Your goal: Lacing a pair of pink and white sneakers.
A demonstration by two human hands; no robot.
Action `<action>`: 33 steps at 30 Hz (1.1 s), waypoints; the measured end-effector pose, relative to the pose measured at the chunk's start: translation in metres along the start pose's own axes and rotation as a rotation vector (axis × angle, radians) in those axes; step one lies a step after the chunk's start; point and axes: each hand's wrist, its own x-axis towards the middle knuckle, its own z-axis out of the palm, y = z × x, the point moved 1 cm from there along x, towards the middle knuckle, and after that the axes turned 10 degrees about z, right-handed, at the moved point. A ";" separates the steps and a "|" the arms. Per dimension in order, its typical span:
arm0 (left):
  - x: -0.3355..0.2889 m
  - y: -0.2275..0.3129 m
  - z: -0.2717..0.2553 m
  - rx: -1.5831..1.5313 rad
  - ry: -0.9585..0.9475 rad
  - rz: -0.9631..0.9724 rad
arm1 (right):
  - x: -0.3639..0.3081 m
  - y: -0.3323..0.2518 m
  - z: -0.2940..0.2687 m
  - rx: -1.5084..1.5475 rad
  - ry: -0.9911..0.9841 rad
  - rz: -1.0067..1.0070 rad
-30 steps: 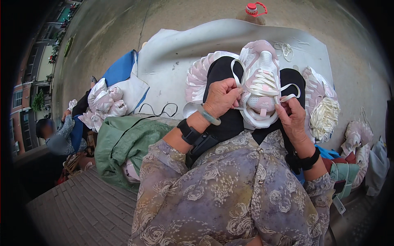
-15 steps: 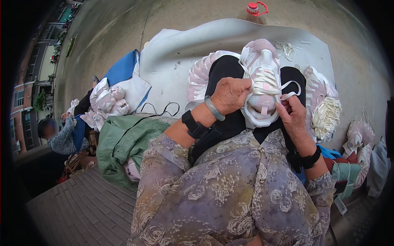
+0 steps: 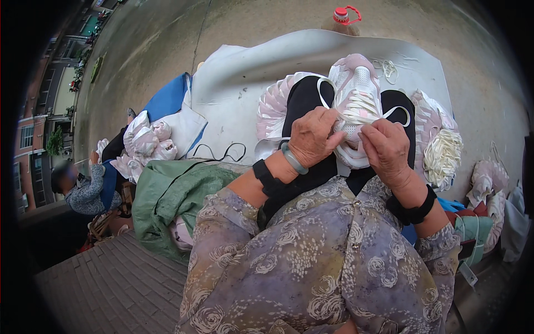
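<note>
A white and pale pink sneaker (image 3: 356,78) rests between my black-clad thighs, its toe pointing away from me. A flat white shoelace (image 3: 360,103) crosses its front, with a loop standing out on either side. My left hand (image 3: 316,136) is closed in a pinch on the lace at the left of the shoe's opening. Opposite it, my right hand (image 3: 387,147) pinches the lace too, thumb and fingertips together. Both hands partly cover the tongue and collar.
A white sheet (image 3: 228,94) lies on the ground ahead. Rows of sneakers (image 3: 273,106) flank my legs, with a bundle of cream laces (image 3: 442,158) at the right. A green sack (image 3: 167,195) is at my left; farther left sits another person (image 3: 92,189). A red-capped bottle (image 3: 341,22) stands beyond.
Both hands have come closer together over the shoe's opening. My right hand has moved up and inward, its back now turned upward. The left lace loop has risen above my hand.
</note>
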 end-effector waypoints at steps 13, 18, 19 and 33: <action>-0.010 -0.006 0.015 0.010 -0.093 -0.060 | 0.005 -0.004 0.048 -0.080 -0.025 -0.099; -0.012 -0.015 0.013 -0.299 0.009 -0.173 | 0.007 -0.005 0.051 -0.125 -0.051 -0.108; -0.012 -0.016 0.014 -0.300 0.007 -0.174 | 0.009 -0.005 0.051 -0.125 -0.053 -0.106; -0.020 -0.008 0.007 -0.217 -0.004 -0.155 | -0.069 0.064 -0.077 0.118 0.103 0.277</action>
